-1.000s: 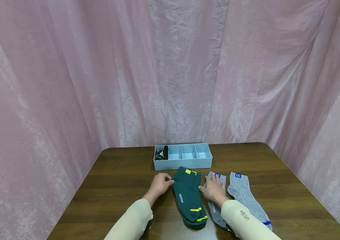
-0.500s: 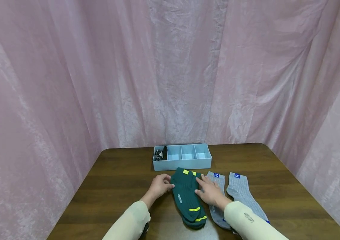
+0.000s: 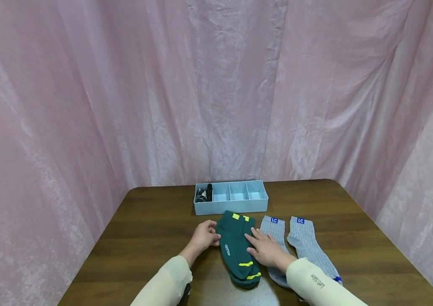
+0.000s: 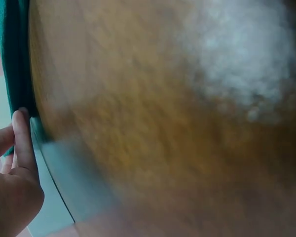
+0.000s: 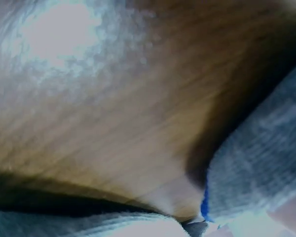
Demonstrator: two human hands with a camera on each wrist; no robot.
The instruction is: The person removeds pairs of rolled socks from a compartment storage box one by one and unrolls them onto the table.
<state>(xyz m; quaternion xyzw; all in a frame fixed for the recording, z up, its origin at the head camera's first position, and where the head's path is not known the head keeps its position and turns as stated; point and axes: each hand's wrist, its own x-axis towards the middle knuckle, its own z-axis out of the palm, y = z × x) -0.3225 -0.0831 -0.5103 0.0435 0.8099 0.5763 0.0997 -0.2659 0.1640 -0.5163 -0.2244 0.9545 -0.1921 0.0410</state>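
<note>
Two dark green socks with yellow marks, one over the other, form a stack [image 3: 235,242] on the wooden table. At the stack's left edge my left hand [image 3: 202,236] pinches the upper green sock between thumb and fingers; the left wrist view shows the fingertips [image 4: 21,118] at the green fabric. My right hand [image 3: 266,250] lies with spread fingers on the stack's right side. Under that wrist is one grey sock [image 3: 275,229], partly covered by hand and sleeve. A second grey sock [image 3: 308,242] lies to its right, with a blue label and blue toe stripe.
Behind the socks stands a light blue divided box [image 3: 231,207]. Its leftmost compartment holds a dark bundle [image 3: 202,194]; the other compartments show bare bottoms. The brown table [image 3: 155,216] ends at a pink curtain [image 3: 162,106]. Pale sleeves cover both forearms.
My right hand has moved left off the grey sock onto the green stack, uncovering the grey sock's blue label. The left hand stays at the stack's left edge.
</note>
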